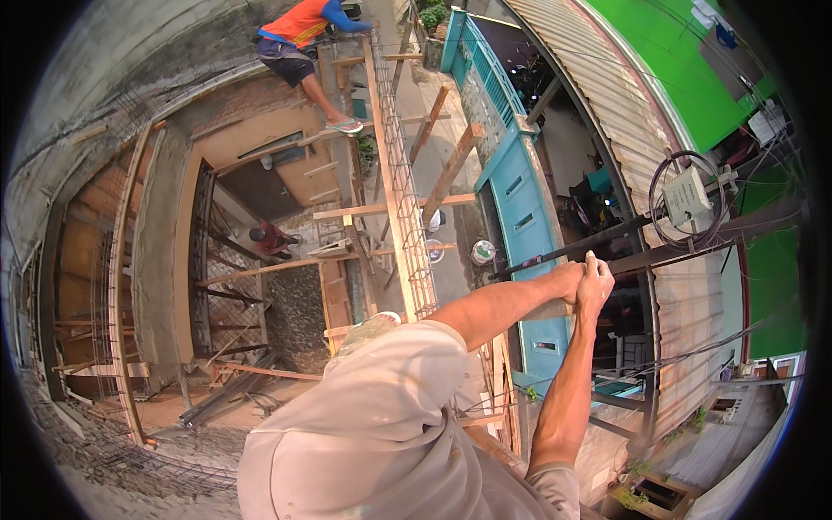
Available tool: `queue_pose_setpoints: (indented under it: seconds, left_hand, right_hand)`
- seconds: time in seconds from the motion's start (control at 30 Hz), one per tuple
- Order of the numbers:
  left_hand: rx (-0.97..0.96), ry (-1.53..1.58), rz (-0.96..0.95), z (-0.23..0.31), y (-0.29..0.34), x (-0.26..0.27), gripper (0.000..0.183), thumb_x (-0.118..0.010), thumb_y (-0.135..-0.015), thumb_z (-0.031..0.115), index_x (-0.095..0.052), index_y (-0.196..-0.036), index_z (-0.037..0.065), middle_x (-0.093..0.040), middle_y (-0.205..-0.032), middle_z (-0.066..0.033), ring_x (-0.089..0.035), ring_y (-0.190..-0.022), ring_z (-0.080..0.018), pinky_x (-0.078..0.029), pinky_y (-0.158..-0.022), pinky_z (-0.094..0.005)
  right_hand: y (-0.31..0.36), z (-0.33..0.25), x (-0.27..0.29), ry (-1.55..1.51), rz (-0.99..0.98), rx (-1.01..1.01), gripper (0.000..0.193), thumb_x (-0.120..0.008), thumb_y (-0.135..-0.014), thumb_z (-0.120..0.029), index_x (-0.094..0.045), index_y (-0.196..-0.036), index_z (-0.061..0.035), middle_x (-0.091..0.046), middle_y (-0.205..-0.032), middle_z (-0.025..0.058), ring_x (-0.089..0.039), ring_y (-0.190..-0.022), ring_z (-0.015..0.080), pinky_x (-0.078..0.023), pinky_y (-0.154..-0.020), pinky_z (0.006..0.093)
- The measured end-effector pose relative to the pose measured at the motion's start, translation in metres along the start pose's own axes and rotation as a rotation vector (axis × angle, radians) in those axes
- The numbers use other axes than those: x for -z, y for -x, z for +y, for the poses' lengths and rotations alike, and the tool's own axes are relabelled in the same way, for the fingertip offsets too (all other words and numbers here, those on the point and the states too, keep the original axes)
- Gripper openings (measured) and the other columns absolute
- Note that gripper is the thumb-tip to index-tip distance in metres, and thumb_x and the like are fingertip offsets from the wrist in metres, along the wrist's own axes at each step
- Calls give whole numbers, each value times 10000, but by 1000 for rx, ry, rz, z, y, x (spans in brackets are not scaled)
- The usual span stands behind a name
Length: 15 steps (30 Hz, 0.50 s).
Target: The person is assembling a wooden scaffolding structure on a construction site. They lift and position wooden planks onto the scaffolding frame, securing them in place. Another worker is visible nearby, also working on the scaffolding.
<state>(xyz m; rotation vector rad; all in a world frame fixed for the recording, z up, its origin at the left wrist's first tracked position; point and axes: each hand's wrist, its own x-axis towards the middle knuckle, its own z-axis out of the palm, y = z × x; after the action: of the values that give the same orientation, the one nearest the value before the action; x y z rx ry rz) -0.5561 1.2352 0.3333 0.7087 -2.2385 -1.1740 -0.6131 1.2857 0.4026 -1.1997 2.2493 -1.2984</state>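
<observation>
the left hand [568, 282] and the right hand [595, 280] meet at the near end of a long dark beam [745, 228], which runs off to the right. the fingers of both are curled in close together, with one digit of the right hand sticking up; whether anything is gripped between them i cannot tell, as the hands hide it. on the beam, just right of the hands, sits a pale box [687, 195] ringed by loops of dark cable, so that side is crowded. the left forearm crosses in front of a blue gate wall [523, 217]. beyond the hands a corrugated roof [607, 78] slopes along the right, with a bright green sheet [654, 56] past it. more wires cross on the near right.

to the left, a rebar cage [400, 182] runs along a timber plank [379, 130] from near to far, and wooden posts [452, 172] stand between it and the gate wall. a bucket [483, 252] is on the ground below. at the far left, a person in an orange and blue top [299, 22] leans over the plank; another person in dark red [274, 240] is lower down.
</observation>
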Motion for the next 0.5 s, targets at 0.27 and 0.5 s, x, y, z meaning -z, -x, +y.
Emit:
queue_pose_setpoints:
  seconds: [0.27, 0.5]
  left_hand:
    - [11, 22, 1, -2, -2, -3, 516, -797, -618, 296, -659, -1063, 74, -692, -1053, -176, -638, -1029, -371, -514, -869, -464]
    - [-62, -19, -71, 7, 4, 12, 555, -756, -666, 370, -621, -1137, 109, -659, -1115, -206, -634, -1007, -407, -510, -858, -486]
  right_hand:
    - [3, -5, 1, -51, 0, 2, 393, -646, -887, -328, -687, -922, 62, -680, -788, 139, -607, -745, 189, -480, -725, 351]
    - [3, -3, 0, -29, 32, 7, 398, -642, -883, -332, -688, -928, 60, -685, -801, 147, -614, -747, 201, -482, -734, 358]
